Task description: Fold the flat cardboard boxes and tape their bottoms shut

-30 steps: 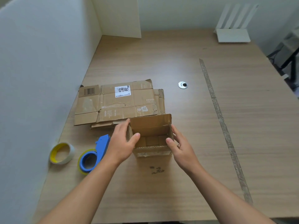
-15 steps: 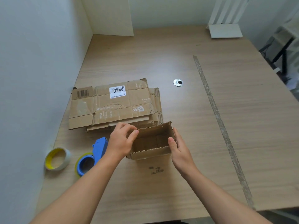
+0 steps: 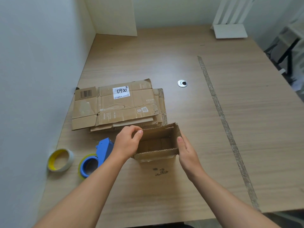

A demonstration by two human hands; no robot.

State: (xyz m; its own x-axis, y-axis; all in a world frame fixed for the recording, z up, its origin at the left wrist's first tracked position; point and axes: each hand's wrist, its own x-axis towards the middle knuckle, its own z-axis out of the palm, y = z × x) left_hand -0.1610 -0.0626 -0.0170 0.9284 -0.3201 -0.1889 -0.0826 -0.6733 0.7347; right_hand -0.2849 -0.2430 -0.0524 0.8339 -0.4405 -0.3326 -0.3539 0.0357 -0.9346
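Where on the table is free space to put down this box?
Free: the table between the small box and the grey strip, right of that strip, and beyond the flat cardboard stack. Crowded: the left side, with the tape roll and blue dispenser.

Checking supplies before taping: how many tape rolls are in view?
2. A loose yellow-cored roll lies at far left; the second roll sits in the blue dispenser just right of it. None seems hidden.
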